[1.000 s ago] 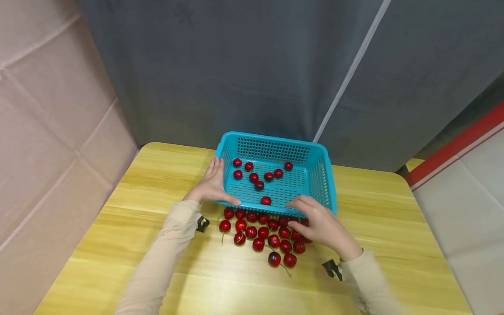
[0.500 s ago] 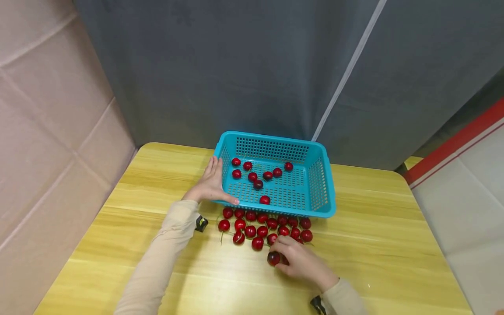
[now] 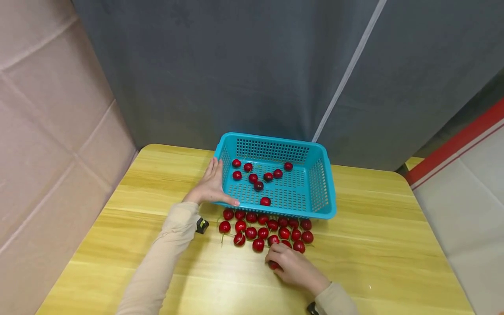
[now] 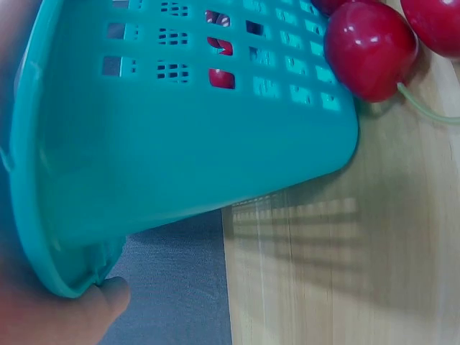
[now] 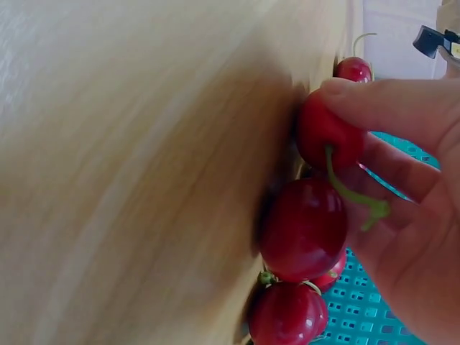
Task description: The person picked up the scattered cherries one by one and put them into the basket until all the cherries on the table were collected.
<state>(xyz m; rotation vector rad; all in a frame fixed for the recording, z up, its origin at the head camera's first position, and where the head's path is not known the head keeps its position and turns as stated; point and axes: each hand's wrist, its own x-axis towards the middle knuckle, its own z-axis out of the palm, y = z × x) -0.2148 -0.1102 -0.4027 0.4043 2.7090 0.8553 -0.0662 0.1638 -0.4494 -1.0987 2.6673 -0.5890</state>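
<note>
My left hand [image 3: 208, 186] holds the left front corner of a turquoise perforated basket [image 3: 324, 215], thumb on the front rim and fingers along the left side. In the left wrist view, fingertips lie at the rim of the basket [image 4: 180, 151]. My right hand [image 3: 297, 267] is at the near side of the loose cherries, pinching one cherry [image 3: 274, 265] between thumb and fingers. The right wrist view shows the thumb on this red cherry [image 5: 322, 133], its green stem hanging down. Another cherry [image 5: 305, 230] lies right beside it.
Several cherries [image 3: 250, 232] with stems lie on the wooden table [image 3: 130, 210], along the basket's front. More cherries [image 3: 258, 186] sit spread over the basket floor. A grey curtain [image 3: 220, 74] stands behind the table, and a pinkish padded wall [image 3: 47, 131] on the left.
My right hand has come from the basket's front rim toward the table's near edge and now pinches a cherry. My left hand stays on the basket.
</note>
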